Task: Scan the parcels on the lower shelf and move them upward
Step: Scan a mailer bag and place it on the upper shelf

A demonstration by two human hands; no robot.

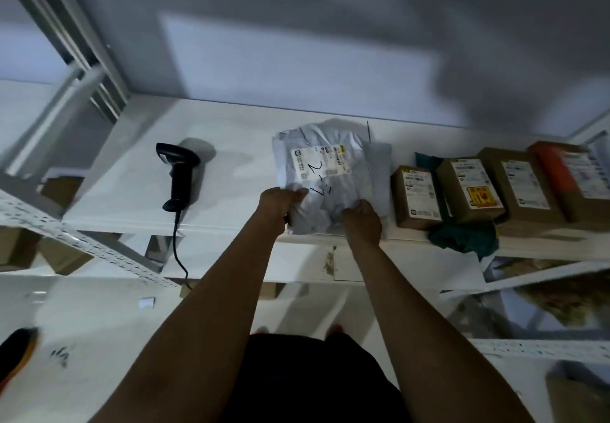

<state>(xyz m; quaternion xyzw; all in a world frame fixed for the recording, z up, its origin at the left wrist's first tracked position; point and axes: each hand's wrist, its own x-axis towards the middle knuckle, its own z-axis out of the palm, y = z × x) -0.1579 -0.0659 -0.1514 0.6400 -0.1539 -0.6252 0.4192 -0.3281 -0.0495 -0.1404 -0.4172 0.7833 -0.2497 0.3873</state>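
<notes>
A grey plastic mailer parcel [325,165] with a white label and handwritten marks lies on the white shelf [118,188]. My left hand [280,203] grips its near left corner. My right hand [361,221] grips its near right edge. A black handheld barcode scanner [178,171] rests on the shelf to the left, apart from both hands, its cable hanging over the front edge. To the right stand several brown cardboard parcels [468,188] with labels, in a row.
A dark green cloth [465,237] lies under the small boxes at the shelf's front edge. A flat grey mailer [379,171] sits just right of the held parcel. White perforated uprights [66,234] frame the left. Lower shelves [528,277] show at the right.
</notes>
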